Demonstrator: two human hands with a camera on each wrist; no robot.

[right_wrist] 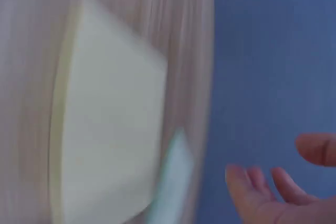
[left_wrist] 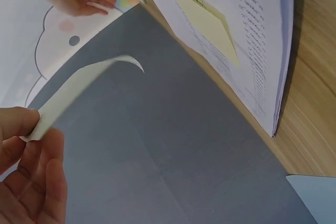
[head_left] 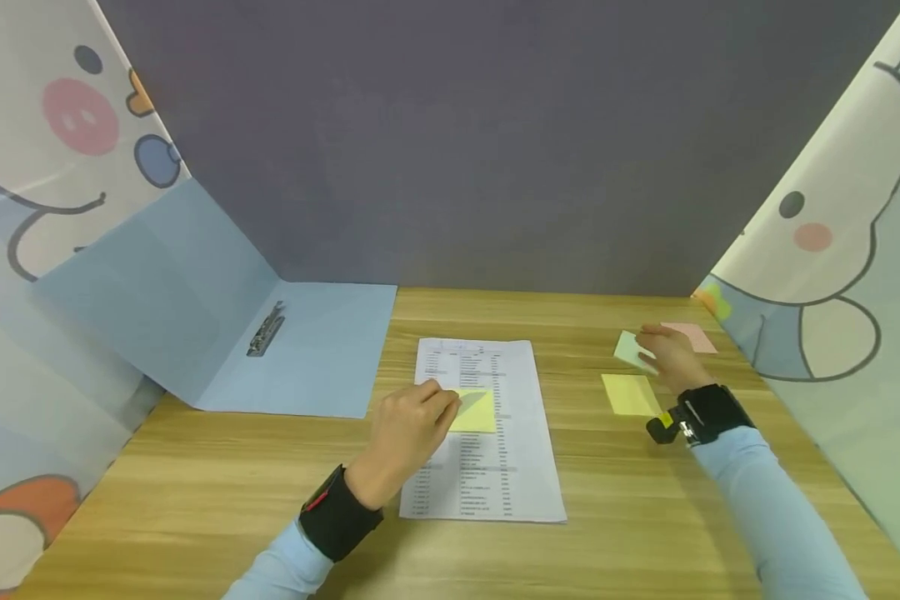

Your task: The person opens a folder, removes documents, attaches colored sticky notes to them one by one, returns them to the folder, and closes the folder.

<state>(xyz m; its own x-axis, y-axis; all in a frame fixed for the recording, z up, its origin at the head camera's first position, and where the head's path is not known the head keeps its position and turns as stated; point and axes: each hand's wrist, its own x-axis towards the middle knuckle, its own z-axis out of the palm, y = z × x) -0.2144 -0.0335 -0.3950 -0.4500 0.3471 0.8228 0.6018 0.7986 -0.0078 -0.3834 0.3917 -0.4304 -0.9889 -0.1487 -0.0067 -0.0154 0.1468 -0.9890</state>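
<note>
My left hand [head_left: 412,421] is raised over a printed paper stack [head_left: 487,492] and pinches a pale sticky note [left_wrist: 73,90] between thumb and fingers; its free end curls over. A yellow sticky note [head_left: 483,417] lies on the printed sheets below. On the right, my right hand [head_left: 671,357] hovers by a pale green sticky note pad [head_left: 628,350], partly covering it in the head view. In the right wrist view its fingers [right_wrist: 241,190] are spread, with nothing between them, beside a blurred yellow sticky note pad [right_wrist: 113,124].
An open blue folder [head_left: 330,350] with a metal clip [head_left: 266,331] stands at the left, its cover leaning up. A pink sticky note pad [head_left: 690,337] lies at the back right. A grey panel [head_left: 457,150] closes the back; cartoon-printed panels flank the wooden table [head_left: 217,483].
</note>
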